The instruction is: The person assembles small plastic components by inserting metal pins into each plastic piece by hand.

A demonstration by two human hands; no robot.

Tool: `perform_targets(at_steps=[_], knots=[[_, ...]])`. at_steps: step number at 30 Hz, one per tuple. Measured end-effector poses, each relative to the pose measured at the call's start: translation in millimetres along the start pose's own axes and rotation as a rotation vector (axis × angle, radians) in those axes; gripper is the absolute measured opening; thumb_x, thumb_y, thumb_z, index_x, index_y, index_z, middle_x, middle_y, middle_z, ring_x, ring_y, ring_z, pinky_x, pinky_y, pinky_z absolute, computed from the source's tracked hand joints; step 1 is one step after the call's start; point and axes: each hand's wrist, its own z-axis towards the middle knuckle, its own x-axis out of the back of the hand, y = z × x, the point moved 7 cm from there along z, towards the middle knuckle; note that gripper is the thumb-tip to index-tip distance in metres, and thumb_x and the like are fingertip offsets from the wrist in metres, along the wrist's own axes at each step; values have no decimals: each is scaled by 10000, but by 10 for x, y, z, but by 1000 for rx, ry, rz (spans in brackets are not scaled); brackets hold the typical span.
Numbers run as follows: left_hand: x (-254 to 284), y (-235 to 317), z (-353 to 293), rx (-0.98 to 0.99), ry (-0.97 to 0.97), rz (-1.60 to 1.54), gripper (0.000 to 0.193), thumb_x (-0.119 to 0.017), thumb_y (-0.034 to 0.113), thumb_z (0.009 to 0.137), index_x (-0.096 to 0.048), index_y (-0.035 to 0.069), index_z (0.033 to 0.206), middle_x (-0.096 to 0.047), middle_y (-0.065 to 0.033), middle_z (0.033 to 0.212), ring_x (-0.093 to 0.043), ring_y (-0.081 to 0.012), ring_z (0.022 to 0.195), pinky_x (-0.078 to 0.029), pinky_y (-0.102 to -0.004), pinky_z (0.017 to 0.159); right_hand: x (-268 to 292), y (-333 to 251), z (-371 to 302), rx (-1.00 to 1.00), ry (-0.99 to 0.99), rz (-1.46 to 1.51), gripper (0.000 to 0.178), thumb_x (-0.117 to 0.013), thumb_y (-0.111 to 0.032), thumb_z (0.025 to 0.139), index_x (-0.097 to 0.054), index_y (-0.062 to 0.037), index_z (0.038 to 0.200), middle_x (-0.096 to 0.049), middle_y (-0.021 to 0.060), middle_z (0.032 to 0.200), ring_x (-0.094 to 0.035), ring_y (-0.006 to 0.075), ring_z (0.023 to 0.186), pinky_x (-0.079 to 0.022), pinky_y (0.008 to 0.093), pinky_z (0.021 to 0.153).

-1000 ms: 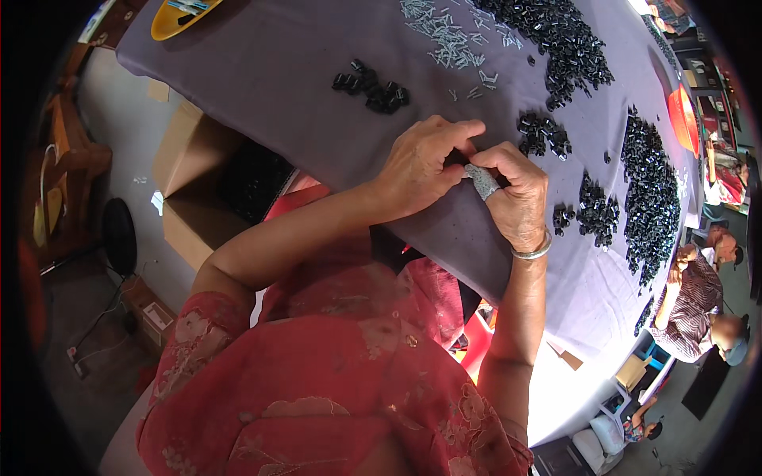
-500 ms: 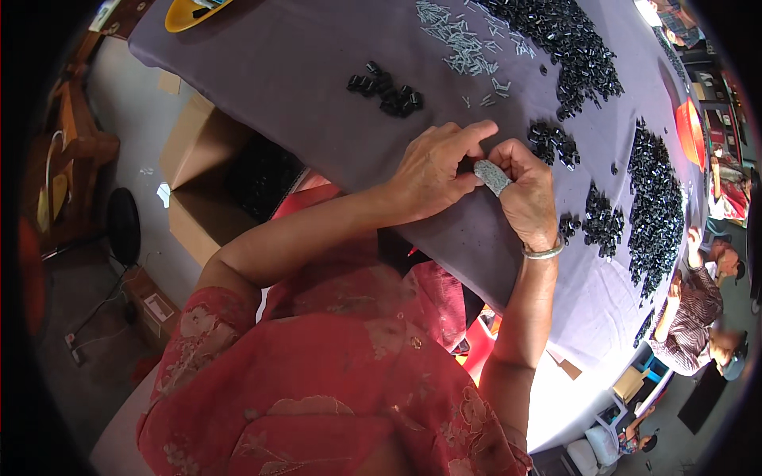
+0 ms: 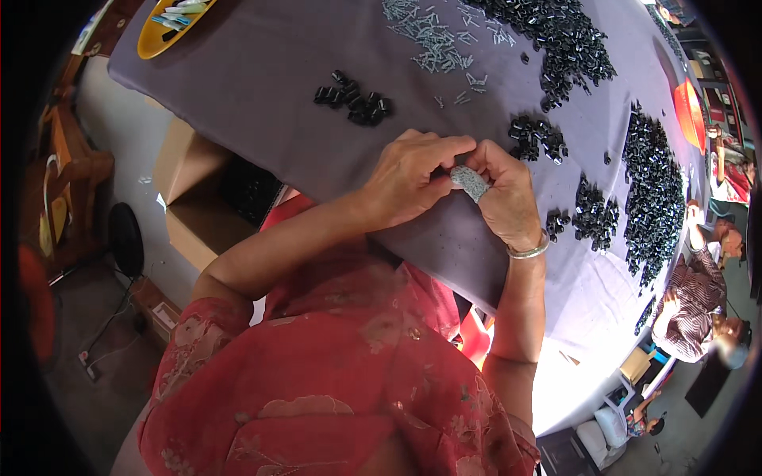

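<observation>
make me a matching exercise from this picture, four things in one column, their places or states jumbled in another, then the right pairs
1. speckled grey cover
2. metal bangle
3. cardboard box
4. small grey pins

A. scattered on the purple tablecloth
B. on the right hand's thumb
C. open, black contents showing
D. around the right wrist

Pairs: 1-B, 2-D, 3-C, 4-A

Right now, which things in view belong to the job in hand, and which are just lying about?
Probably the job's:
Black parts
Grey pins
Thumb wrap, on the right hand
Carton, perhaps: black contents

Seemingly lying about:
Yellow dish
Red basin

What the fingers hold, if anything, is hidden.
</observation>
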Motion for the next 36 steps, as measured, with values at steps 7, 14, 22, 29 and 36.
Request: perform_targets(at_steps=[7, 14, 22, 29, 36], knots=[[-15, -36, -36, 17, -16, -16, 564, -733, -35, 660, -584, 51, 1197, -632, -50, 802, -617, -244, 767, -456, -353, 774, -12, 54, 25, 10, -39, 20, 157, -708, -6, 819, -557, -40, 793, -529, -55, 701, -441, 23, 636, -374, 200, 568], [-27, -11, -40, -34, -13, 27, 600, -743, -42, 648, -567, 58, 1212, -632, -68, 848, -617, -255, 811, -467, -358, 771, -30, 70, 15, 48, -12, -73, 141, -706, 6, 807, -569, -23, 824, -553, -31, 713, -480, 36, 652, -412, 214, 578], [-42, 22, -18, -8, 11, 45, 584, -750, -2, 671, -557, 64, 1219, -631, -73, 876, -616, -271, 823, -475, -373, 774, 39, 102, 55, 46, -30, 25, 143, -713, -29, 825, -570, -36, 825, -544, -44, 716, -466, 23, 644, -407, 206, 566], [136, 77, -16, -125, 112, 136, 252, -681, -20, 701, -633, 71, 931, -583, -74, 797, -588, -279, 727, -468, -368, 658, 85, 86, 48, 26, -57, 100, 94, -688, -112, 874, -611, -57, 873, -557, -53, 717, -477, 13, 612, -397, 182, 541], [659, -78, 0, -69, 208, 535, 217, -708, -3, 691, -670, 89, 884, -582, -55, 866, -579, -255, 780, -455, -373, 706, 129, 144, 25, -41, -62, 174, 83, -670, -119, 887, -653, -42, 912, -619, -30, 767, -533, 24, 632, -454, 184, 565]])
